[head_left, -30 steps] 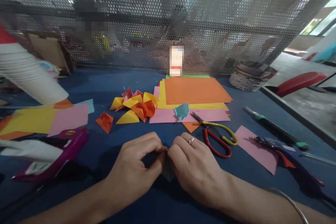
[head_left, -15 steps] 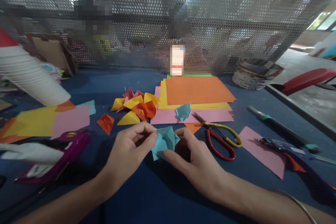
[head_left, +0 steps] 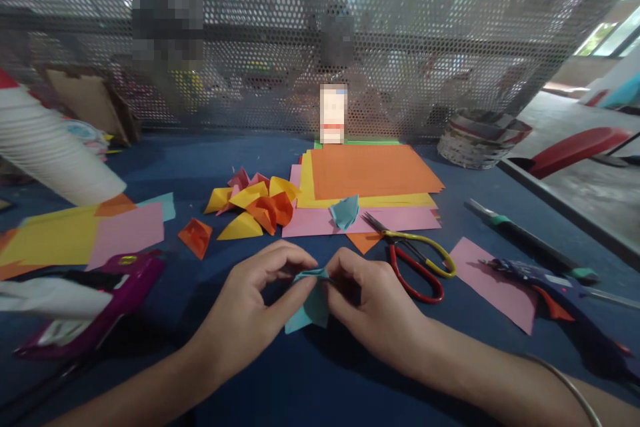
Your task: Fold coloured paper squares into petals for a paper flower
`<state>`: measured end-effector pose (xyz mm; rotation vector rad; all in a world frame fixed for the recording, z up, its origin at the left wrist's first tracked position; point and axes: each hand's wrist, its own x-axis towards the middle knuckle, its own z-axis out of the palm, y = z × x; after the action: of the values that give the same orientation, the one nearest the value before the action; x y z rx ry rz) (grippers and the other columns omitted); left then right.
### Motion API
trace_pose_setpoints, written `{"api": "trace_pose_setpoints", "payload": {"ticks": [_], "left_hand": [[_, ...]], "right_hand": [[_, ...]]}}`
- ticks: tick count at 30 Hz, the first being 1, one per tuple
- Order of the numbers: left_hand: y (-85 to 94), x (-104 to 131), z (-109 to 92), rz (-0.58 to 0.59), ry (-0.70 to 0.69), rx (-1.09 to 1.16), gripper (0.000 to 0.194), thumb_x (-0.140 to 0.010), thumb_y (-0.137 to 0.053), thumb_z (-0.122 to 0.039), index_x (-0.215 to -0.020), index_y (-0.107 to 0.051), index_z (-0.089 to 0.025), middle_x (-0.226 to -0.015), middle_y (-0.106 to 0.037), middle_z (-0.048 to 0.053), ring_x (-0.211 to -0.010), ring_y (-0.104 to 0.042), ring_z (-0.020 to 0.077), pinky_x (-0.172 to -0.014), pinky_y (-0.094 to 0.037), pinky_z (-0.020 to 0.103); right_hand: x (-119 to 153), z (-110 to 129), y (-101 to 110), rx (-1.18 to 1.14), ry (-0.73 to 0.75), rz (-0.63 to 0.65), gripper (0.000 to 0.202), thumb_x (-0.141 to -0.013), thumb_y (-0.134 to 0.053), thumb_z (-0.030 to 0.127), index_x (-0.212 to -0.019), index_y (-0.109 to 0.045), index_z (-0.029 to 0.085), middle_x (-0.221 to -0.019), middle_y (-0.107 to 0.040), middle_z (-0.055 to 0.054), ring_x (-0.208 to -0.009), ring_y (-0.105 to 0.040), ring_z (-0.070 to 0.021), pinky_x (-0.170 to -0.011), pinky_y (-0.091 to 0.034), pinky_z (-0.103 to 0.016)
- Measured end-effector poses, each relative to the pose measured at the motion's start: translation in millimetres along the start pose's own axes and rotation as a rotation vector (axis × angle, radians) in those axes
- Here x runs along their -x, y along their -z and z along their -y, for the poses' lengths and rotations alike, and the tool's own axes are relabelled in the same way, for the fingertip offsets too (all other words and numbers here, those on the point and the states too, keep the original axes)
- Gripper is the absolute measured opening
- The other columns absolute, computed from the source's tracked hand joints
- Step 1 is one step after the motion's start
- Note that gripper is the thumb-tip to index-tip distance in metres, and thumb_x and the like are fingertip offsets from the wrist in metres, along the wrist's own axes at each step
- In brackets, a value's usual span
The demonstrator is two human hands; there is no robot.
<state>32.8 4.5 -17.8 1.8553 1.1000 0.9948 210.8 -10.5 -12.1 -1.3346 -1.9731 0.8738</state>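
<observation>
Between both hands is a piece of folded light-blue paper [head_left: 311, 312], its upper edge pinched and its lower part hanging toward me. My left hand [head_left: 267, 290] grips its left side, thumb in front and fingers behind. On the right side, my right hand [head_left: 367, 293] pinches the same paper between thumb and fingers. Just beyond lies another folded light-blue paper piece [head_left: 345, 212]. Scissors [head_left: 415, 257] with one red and one yellow handle rest beside my right hand. Several folded yellow, orange and pink paper pieces [head_left: 257, 203] are heaped beyond my left hand.
A stack of coloured paper sheets [head_left: 375, 173] lies at the back. Stacked white paper cups [head_left: 55, 147] and a purple tool [head_left: 115, 293] are at left. At right are a utility knife [head_left: 535, 240], a dark blue tool [head_left: 550, 287] and a woven basket [head_left: 483, 140]. A perforated metal screen [head_left: 270, 33] stands behind.
The light-blue paper was open toward me with its folds showing; now its upper edge is pressed flat between my fingers. My hands have come closer together.
</observation>
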Motion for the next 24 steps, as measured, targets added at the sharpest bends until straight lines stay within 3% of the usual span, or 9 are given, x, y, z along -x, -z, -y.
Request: {"api": "trace_pose_setpoints", "payload": {"ticks": [3, 8, 13, 24], "left_hand": [[1.6, -0.5, 0.7, 0.005, 0.004, 0.033, 0.012, -0.085, -0.055, -0.019, -0.077, -0.064, -0.022, -0.078, -0.061, -0.002, -0.073, -0.059, 0.0109, -0.064, -0.048, 0.019], [4.5, -1.9, 1.8, 0.027, 0.095, 0.105, 0.015, -0.084, -0.056, -0.027, -0.075, -0.066, -0.020, -0.076, -0.063, 0.000, -0.075, -0.060, 0.0144, -0.065, -0.049, 0.022], [6.6, -2.2, 0.9, 0.073, 0.183, 0.144, 0.017, -0.083, -0.057, -0.032, -0.075, -0.066, -0.021, -0.075, -0.062, 0.000, -0.072, -0.058, 0.0150, -0.065, -0.048, 0.024], [2.5, 0.8, 5.1, 0.043, 0.191, 0.159, 0.012, -0.084, -0.058, -0.031, -0.087, -0.068, -0.024, -0.080, -0.064, -0.002, -0.075, -0.059, 0.0146, -0.067, -0.047, 0.024]], "right_hand": [[1.0, 2.7, 0.3, -0.016, -0.003, -0.009, 0.012, -0.083, -0.051, 0.010, -0.076, -0.050, 0.020, -0.061, -0.051, 0.006, -0.054, -0.047, -0.0087, -0.050, -0.035, -0.019], [0.4, 2.3, 0.3, -0.092, 0.023, -0.034, 0.009, -0.088, -0.051, 0.017, -0.080, -0.052, 0.020, -0.064, -0.054, 0.005, -0.055, -0.049, -0.0087, -0.052, -0.038, -0.020], [-1.2, -1.5, -0.5, -0.114, 0.028, -0.055, 0.006, -0.088, -0.052, 0.018, -0.083, -0.055, 0.020, -0.066, -0.057, 0.005, -0.058, -0.052, -0.0088, -0.054, -0.040, -0.020], [-3.1, -5.7, 1.0, -0.045, -0.007, -0.104, 0.014, -0.087, -0.057, 0.025, -0.074, -0.055, 0.019, -0.064, -0.060, 0.003, -0.056, -0.052, -0.0091, -0.050, -0.038, -0.020]]}}
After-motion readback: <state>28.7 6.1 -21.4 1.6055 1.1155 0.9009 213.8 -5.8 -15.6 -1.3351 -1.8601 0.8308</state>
